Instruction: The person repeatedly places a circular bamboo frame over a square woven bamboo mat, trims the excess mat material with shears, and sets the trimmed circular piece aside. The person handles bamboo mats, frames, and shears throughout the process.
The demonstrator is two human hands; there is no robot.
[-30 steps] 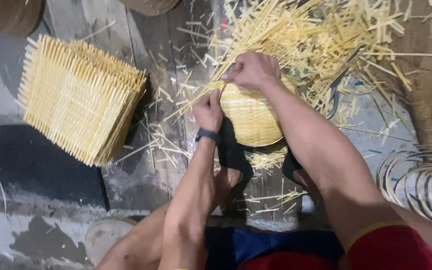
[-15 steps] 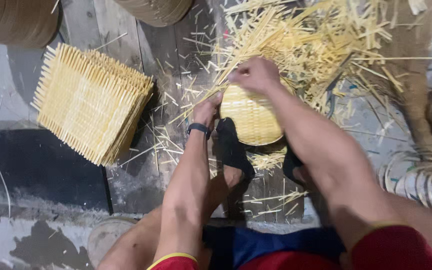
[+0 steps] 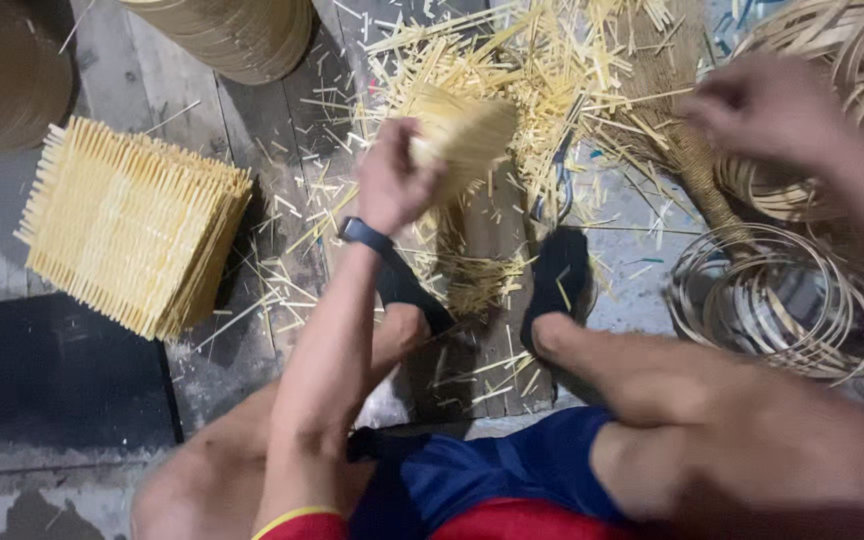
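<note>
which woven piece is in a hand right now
The small round woven piece, gripped and lifted by the left hand. The square mats lie stacked on the floor to the left, untouched. The right hand is blurred, over the rings.

- No packages, labels or signs show anywhere on this floor.
- One possible screen: a small dark wristband device [image 3: 364, 234] sits on the left wrist, black, its face turned away and too small to tell.
</note>
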